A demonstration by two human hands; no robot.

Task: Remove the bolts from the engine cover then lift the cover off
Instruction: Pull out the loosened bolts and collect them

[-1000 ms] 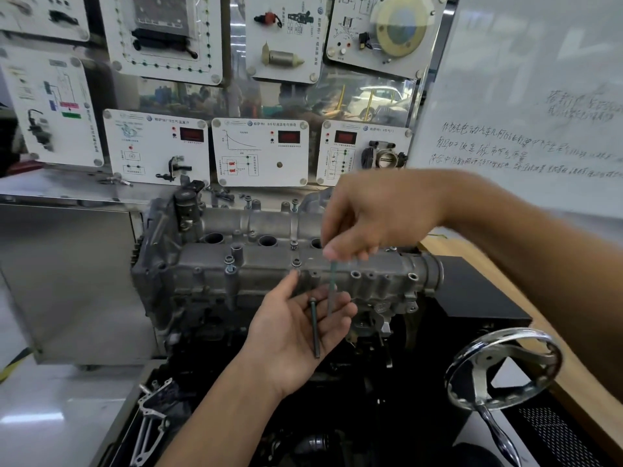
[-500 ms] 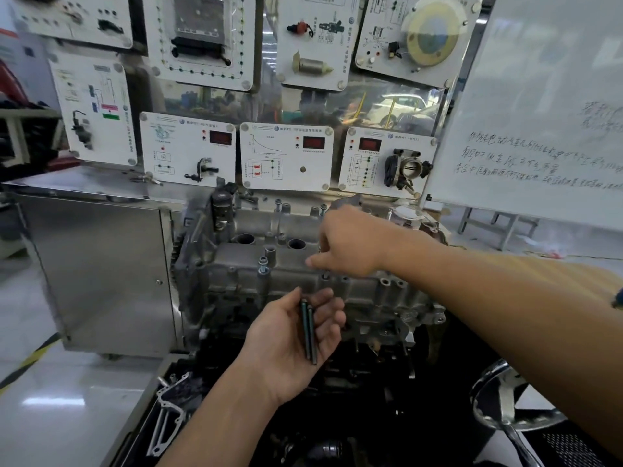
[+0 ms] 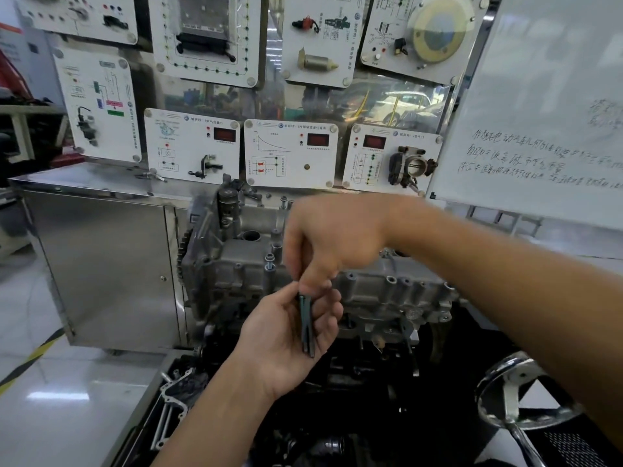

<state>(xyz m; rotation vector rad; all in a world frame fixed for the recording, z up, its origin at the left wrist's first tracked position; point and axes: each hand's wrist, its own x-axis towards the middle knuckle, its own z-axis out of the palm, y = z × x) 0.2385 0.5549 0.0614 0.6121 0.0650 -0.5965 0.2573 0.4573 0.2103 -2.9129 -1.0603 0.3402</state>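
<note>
Left hand (image 3: 286, 338): palm up, fingers curled round the bolts (image 3: 307, 326);
Right hand (image 3: 333, 239): fingertips pinched their upper ends;
Engine cover (image 3: 387, 291): sat on the engine, just behind both hands.

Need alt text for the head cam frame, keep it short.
A left hand, palm up, holds a small bundle of long dark bolts while the right hand pinches their top ends from above. Just behind the hands sits the grey metal engine cover on its stand.
</note>
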